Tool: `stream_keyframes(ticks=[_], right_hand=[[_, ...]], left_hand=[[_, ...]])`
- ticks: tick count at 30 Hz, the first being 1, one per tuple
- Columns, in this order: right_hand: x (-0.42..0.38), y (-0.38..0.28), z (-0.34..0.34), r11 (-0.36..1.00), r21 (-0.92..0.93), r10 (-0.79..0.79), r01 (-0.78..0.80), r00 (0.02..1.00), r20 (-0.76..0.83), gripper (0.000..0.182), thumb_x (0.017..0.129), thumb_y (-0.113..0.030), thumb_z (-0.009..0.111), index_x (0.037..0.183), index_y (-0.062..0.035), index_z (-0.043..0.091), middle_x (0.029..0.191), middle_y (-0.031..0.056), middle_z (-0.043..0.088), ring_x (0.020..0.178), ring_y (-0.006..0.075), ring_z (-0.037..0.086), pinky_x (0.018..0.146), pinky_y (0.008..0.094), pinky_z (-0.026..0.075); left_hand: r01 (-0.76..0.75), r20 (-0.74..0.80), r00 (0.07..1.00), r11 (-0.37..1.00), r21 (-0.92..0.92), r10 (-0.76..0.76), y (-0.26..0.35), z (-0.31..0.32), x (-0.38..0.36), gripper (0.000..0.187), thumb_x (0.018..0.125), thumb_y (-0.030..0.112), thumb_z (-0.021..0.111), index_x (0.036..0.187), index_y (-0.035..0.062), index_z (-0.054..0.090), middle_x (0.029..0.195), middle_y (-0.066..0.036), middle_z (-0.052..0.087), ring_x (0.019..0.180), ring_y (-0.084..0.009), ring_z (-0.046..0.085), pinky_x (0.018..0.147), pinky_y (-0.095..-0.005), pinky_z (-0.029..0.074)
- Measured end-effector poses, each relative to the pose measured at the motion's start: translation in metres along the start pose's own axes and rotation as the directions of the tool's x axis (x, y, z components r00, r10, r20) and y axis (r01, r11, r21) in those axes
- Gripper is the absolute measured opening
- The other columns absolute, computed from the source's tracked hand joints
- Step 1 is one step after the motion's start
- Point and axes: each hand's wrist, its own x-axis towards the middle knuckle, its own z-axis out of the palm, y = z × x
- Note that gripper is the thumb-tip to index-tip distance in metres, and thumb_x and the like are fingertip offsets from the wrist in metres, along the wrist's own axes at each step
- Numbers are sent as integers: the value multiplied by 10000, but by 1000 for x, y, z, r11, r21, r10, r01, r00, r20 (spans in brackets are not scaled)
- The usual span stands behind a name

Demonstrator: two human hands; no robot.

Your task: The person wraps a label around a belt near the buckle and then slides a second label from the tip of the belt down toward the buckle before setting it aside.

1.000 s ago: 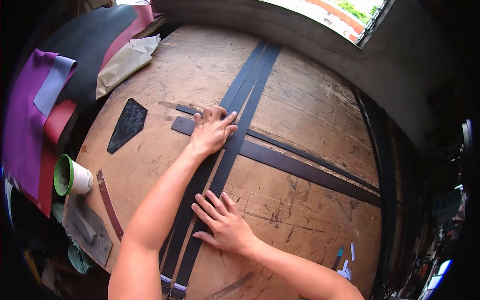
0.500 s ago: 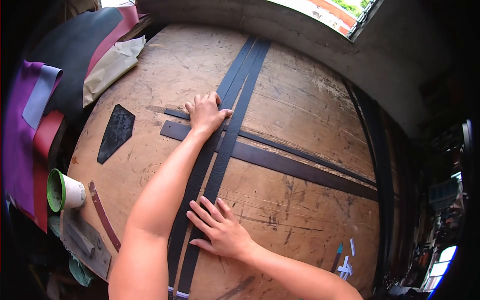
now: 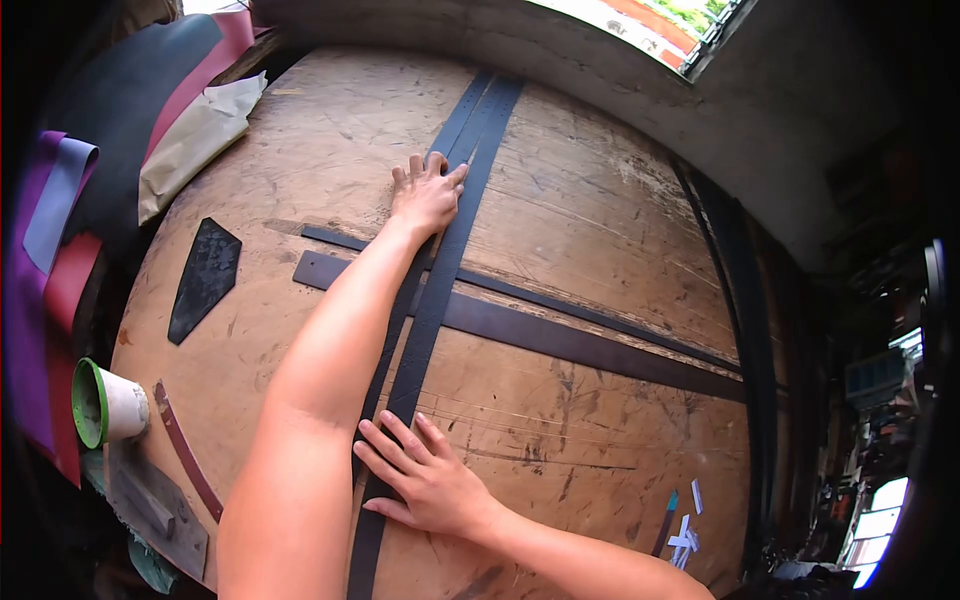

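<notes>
Long black strips point(image 3: 428, 320) run from the far edge of the wooden table point(image 3: 560, 420) down to its near side, lying side by side. My left hand point(image 3: 428, 197) reaches far up onto them, fingers bent and pressed down on the strips near their far part; whether it pinches one is hard to make out. Nearer to me, my right hand point(image 3: 425, 478) lies flat with its fingers spread across the right strip. Under the strips, crosswise, pass a wide dark brown band point(image 3: 570, 345) and a thinner black one point(image 3: 590, 313).
A black angular piece point(image 3: 205, 280) lies at the left, above a curved brown strip point(image 3: 187, 450) and a white cup with a green rim point(image 3: 122, 405). Coloured sheets point(image 3: 60, 220) hang at the left edge. Paper scraps point(image 3: 683, 540) and a pen-like stick point(image 3: 665, 523) sit lower right.
My left hand has slid farther up the strips, toward the far edge. My right hand remains spread on the right strip. The whole view has shifted slightly.
</notes>
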Motion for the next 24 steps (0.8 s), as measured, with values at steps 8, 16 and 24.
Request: stream_keyframes(ticks=[8, 16, 24], right_hand=[[-1, 3, 2, 1000, -16, -5, 6, 999, 49, 740, 969, -543, 622, 1538, -91, 478, 1651, 104, 383, 1557, 298, 296, 1263, 541, 229], [-2, 1, 2, 1000, -5, 2, -2, 1000, 15, 725, 970, -536, 629, 1527, -95, 486, 1647, 107, 388, 1556, 296, 302, 1266, 528, 225], [-2, 0, 2, 997, -79, 6, -4, 999, 33, 687, 1010, -510, 577, 1530, -76, 461, 1622, 137, 397, 1548, 299, 298, 1262, 527, 231]], left_hand=[[120, 71, 989, 989, 85, -126, 15, 0, 45, 433, 1090, 342, 463, 1518, 315, 525, 1399, -110, 498, 1355, -328, 386, 1114, -608, 325], [88, 109, 989, 994, 71, -96, 18, -13, 36, 366, 989, 175, 534, 1320, 178, 692, 1401, -108, 548, 1346, -316, 454, 1062, -602, 382], [68, 242, 967, 997, 33, -74, 38, -34, -22, 360, 978, 138, 496, 1280, 67, 678, 1367, -138, 583, 1359, -310, 492, 1126, -659, 343]])
